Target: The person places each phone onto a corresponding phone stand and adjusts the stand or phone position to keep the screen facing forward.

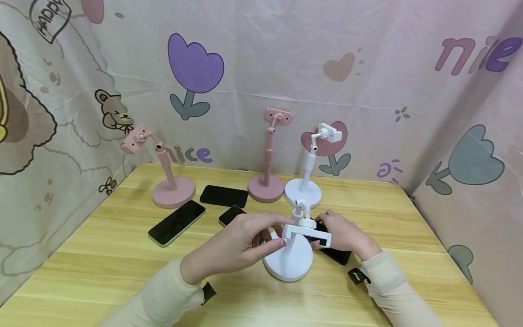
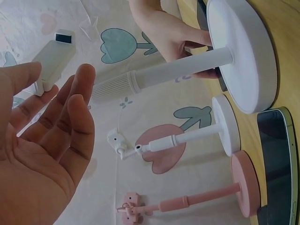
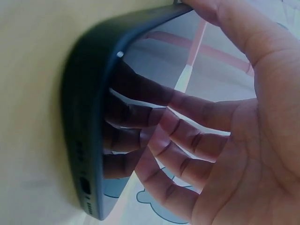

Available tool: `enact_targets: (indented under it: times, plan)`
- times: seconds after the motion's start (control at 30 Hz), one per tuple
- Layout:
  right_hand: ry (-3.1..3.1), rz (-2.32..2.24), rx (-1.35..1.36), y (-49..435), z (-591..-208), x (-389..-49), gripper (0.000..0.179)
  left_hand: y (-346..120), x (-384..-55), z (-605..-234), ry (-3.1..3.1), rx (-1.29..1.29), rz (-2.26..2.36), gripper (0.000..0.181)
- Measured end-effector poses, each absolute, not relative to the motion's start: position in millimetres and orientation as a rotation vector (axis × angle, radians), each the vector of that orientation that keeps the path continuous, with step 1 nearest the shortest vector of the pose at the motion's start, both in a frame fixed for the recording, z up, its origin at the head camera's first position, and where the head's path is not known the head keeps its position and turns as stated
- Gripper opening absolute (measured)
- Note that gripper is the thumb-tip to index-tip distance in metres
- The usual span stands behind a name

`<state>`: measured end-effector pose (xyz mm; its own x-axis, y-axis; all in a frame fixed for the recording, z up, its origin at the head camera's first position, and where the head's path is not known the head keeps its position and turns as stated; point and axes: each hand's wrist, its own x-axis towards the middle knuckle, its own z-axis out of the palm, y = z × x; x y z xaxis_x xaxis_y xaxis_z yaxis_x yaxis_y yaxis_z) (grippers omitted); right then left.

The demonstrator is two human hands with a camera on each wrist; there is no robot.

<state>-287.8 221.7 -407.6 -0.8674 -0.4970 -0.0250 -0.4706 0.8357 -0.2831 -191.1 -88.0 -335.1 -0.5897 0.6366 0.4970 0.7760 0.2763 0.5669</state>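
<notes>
In front of me stands a white phone stand (image 1: 288,261) with a round base and a clamp (image 1: 307,232) at the top of its bent arm. My left hand (image 1: 241,243) has its thumb and index finger at the clamp's left end, the other fingers loosely bent. In the left wrist view, the thumb and index finger lie on either side of the clamp (image 2: 55,58). My right hand (image 1: 343,234) grips a black smartphone (image 3: 86,136) by its edges, just right of the stand's base. Whether this phone is lifted off the table, I cannot tell.
A pink stand (image 1: 173,193), a second pink stand (image 1: 265,188) and another white stand (image 1: 303,193) stand along the back. Black-screened phones (image 1: 177,223) lie left of my hands, one phone (image 1: 224,196) between the pink stands. A patterned curtain (image 1: 261,54) hangs behind the wooden table (image 1: 102,272).
</notes>
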Motion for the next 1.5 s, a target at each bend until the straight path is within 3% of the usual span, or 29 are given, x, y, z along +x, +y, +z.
enact_targets:
  times: [0.7,1.5]
  plan:
    - [2.9,-0.381,-0.7,218.4,-401.7,-282.3,0.077,-85.1,-188.3,-335.1,-2.354,-1.311,-1.193,0.03]
    - [2.817,-0.604,-0.863,236.5,-400.5,-294.6,0.065,-78.2,-188.0,-335.7,-2.195,-1.3,-1.016,0.029]
